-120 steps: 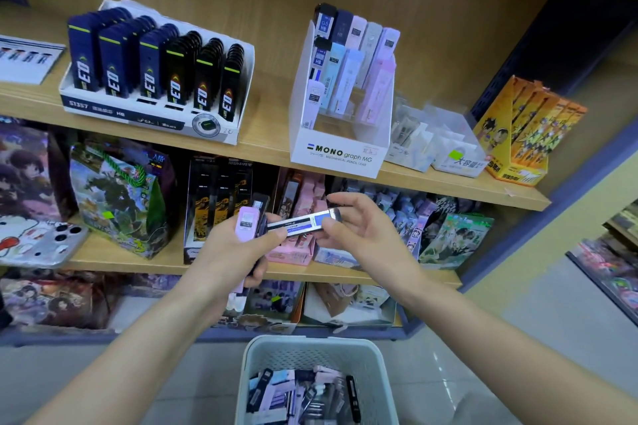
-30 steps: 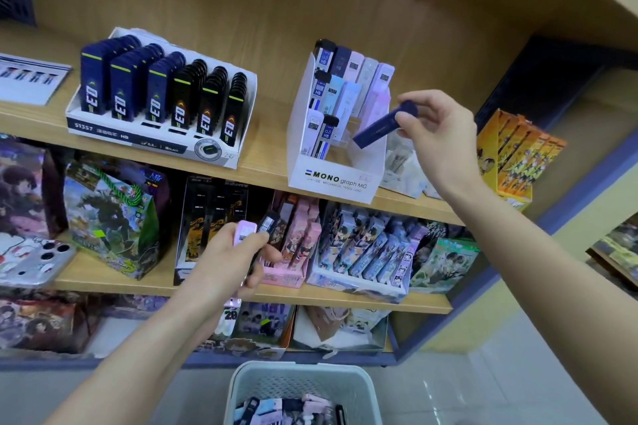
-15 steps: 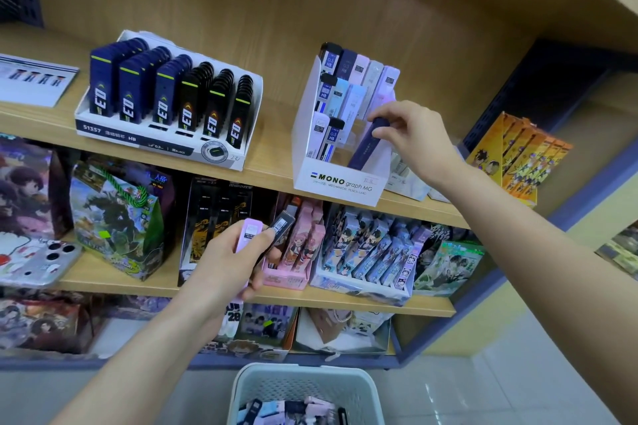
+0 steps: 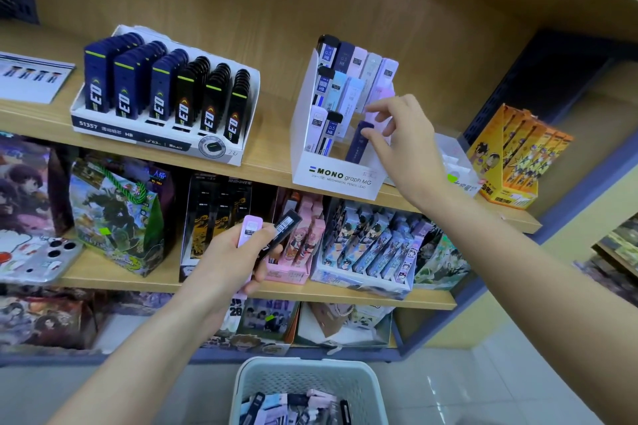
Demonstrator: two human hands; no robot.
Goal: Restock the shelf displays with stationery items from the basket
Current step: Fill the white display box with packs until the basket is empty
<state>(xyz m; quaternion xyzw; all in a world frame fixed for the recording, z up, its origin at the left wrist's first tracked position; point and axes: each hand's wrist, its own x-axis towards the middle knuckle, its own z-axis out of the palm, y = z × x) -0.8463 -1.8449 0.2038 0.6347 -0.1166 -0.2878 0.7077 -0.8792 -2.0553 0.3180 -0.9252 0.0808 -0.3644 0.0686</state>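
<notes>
Right hand (image 4: pixel 407 145) spread at navy case (image 4: pixel 358 147), left hand (image 4: pixel 224 262) gripping cases (image 4: pixel 287 225) (two)

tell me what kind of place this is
Most likely a stationery shop: a wooden shelf holds a MONO lead display and a tray of lead cases, with a stock basket below.

The upper wooden shelf (image 4: pixel 272 138) carries, from left to right, a flat white leaflet (image 4: pixel 32 76), a white tray (image 4: pixel 155 136) of dark blue and black cases, a white MONO display box (image 4: pixel 336 179) and an orange carton (image 4: pixel 518 155).
</notes>
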